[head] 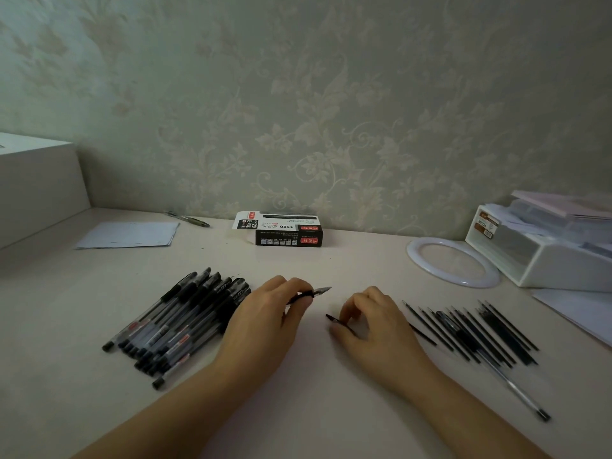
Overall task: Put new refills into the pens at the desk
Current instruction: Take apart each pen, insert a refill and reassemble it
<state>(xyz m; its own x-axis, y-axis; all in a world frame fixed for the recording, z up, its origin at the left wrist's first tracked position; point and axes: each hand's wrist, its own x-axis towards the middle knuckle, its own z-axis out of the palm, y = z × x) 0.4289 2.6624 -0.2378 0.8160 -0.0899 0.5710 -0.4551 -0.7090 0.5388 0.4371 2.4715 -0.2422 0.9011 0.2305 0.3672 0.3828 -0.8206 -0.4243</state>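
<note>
A pale table (314, 409) is sitting by a flowery wall. The left hand (265, 323) is pinching a pen tip (319, 290) beside a pile of pens (180, 323). The right hand (374, 323) is pinching a thin refill (334, 320) near more refills (477, 329).

Pens (178, 323): we are seeing clear-barrelled, black-capped ones lying bunched on the desk's left.
Refills (480, 329): thin black sticks are lying fanned out at right.
Single pen (516, 389): it is lying slantwise, its upper end overlapping the refills.
</note>
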